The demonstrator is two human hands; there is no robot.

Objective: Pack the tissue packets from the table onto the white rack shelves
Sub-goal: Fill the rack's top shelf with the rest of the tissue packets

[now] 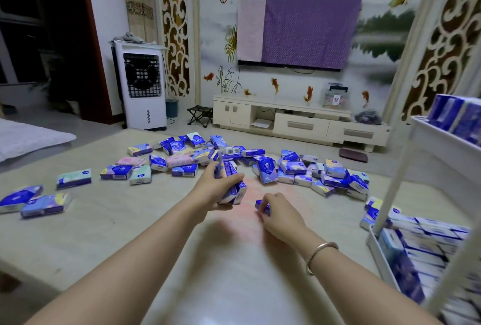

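Several blue, pink and green tissue packets (294,167) lie scattered across the far half of the beige table (109,220). My left hand (216,184) grips a stack of several blue packets (233,189) held on edge above the table's middle. Just to its right, my right hand (276,210) pinches one blue packet (260,205) that rests on the table. The white rack (390,259) stands at the right edge. Its lower shelf holds rows of packed packets (426,241), and more packets (458,116) sit on the upper shelf.
A rack post (400,171) rises slanted at the right, close to the packets by the table's right edge. Loose packets (36,201) lie at the table's left. Beyond the table are a white TV cabinet (299,118), a covered TV (307,30) and an air cooler (141,85).
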